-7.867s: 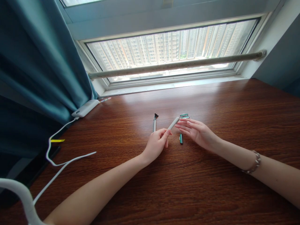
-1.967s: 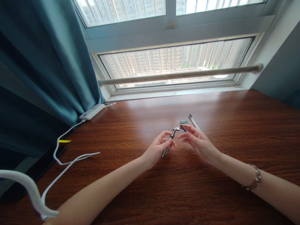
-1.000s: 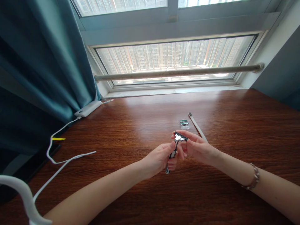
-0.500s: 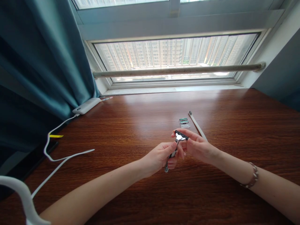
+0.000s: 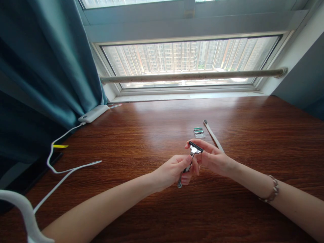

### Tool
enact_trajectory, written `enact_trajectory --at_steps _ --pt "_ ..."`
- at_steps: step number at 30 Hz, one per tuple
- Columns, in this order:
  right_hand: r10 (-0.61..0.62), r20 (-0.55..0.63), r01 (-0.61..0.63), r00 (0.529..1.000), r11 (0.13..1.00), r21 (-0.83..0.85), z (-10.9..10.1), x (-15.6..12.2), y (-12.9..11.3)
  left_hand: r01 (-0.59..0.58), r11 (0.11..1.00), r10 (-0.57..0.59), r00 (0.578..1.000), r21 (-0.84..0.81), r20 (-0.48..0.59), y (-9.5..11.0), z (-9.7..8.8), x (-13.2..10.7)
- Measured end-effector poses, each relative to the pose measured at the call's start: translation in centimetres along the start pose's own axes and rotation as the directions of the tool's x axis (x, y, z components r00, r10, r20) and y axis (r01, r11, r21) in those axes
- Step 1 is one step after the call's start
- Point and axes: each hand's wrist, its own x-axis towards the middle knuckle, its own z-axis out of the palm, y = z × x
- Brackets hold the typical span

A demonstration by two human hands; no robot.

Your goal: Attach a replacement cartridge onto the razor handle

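Note:
My left hand [image 5: 174, 168] is closed round the handle of a razor [image 5: 187, 165], held above the wooden table with its head tilted up. At the razor's black head, my right hand [image 5: 215, 157] grips the two ends between thumb and fingers. A silver neck joins head and handle. Just beyond my right hand lies a clear case with razor cartridges [image 5: 198, 132], green-edged. To its right is a white toothbrush [image 5: 213, 136] with a dark head, its near end partly hidden by my right hand.
A white power bank [image 5: 93, 114] sits by the blue curtain [image 5: 58, 50], with a white cable [image 5: 52, 163] running from it over the table [image 5: 141, 128]. A yellow strip [image 5: 60, 146] is near the cable. A rail [image 5: 192, 76] crosses the window behind. A curved white thing [image 5: 27, 212] is at lower left.
Almost nothing differs. The razor handle's lower end has dipped very slightly, and both hands keep their hold.

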Motion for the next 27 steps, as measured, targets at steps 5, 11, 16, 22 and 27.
enact_trajectory --at_steps 5,11,16,22,27 --pt "0.002 0.003 -0.002 1.000 1.000 0.004 -0.05 0.01 -0.08 -0.018 1.000 0.019 0.999 0.009 -0.033 -0.08 0.14 0.04" --pt "0.003 0.003 -0.003 1.000 1.000 0.007 -0.02 0.03 -0.22 -0.036 0.999 0.037 0.999 0.011 -0.039 -0.10 0.11 0.06" --pt "0.014 -0.015 -0.014 1.000 1.000 0.008 -0.01 -0.04 -0.14 -0.029 1.000 0.029 0.999 0.012 -0.043 -0.12 0.21 0.00" --pt "0.010 0.019 -0.009 1.000 1.000 -0.012 0.09 -0.17 -0.06 -0.043 0.999 0.043 0.999 -0.017 -0.012 -0.35 0.30 -0.02" --pt "0.006 0.051 -0.005 0.999 0.999 -0.031 0.04 -0.21 -0.16 -0.033 0.999 0.033 0.999 -0.032 0.010 -0.36 0.22 -0.15"
